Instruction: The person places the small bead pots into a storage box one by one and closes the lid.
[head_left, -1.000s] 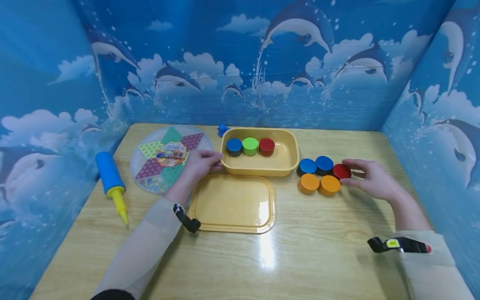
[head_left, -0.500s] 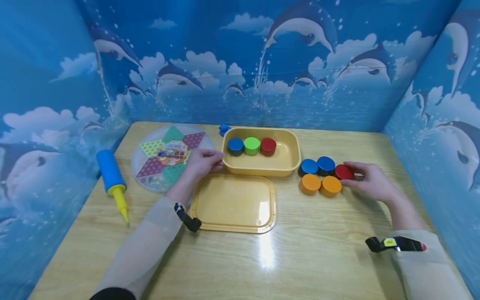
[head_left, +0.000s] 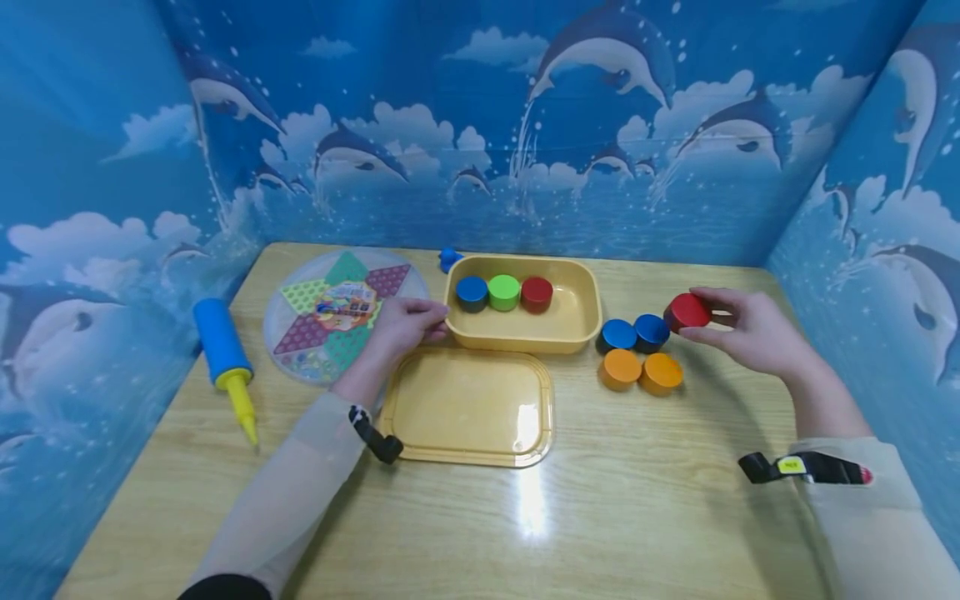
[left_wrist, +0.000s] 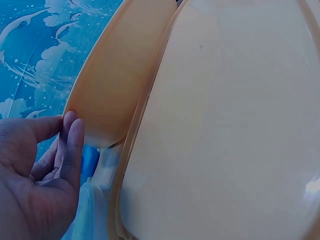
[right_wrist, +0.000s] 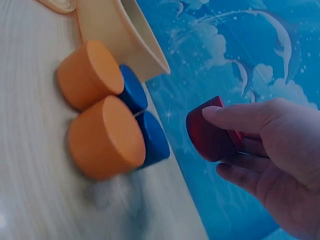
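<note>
My right hand (head_left: 757, 332) grips a red round piece (head_left: 687, 312) between thumb and fingers, raised off the table; in the right wrist view the red piece (right_wrist: 212, 130) hangs clear of the others. Beside it stand two blue pieces (head_left: 618, 334) and two orange pieces (head_left: 620, 369). My left hand (head_left: 402, 329) pinches the left end of the yellow container (head_left: 525, 342). The container's rim lies between thumb and fingers of the left hand (left_wrist: 47, 170) in the left wrist view. Inside the container sit a blue piece (head_left: 472, 294), a green piece (head_left: 504, 292) and a red piece (head_left: 536, 295).
A yellow lid (head_left: 468, 408) lies flat in front of the container. To the left are a round star-patterned board (head_left: 307, 333) and a blue and yellow pump-like toy (head_left: 221, 342). A small blue object (head_left: 449, 259) is behind the container's left corner. Dolphin-printed sheeting surrounds the table.
My right hand has lifted the red piece up off the table, away from the orange and blue pieces. The left hand keeps its place at the container.
</note>
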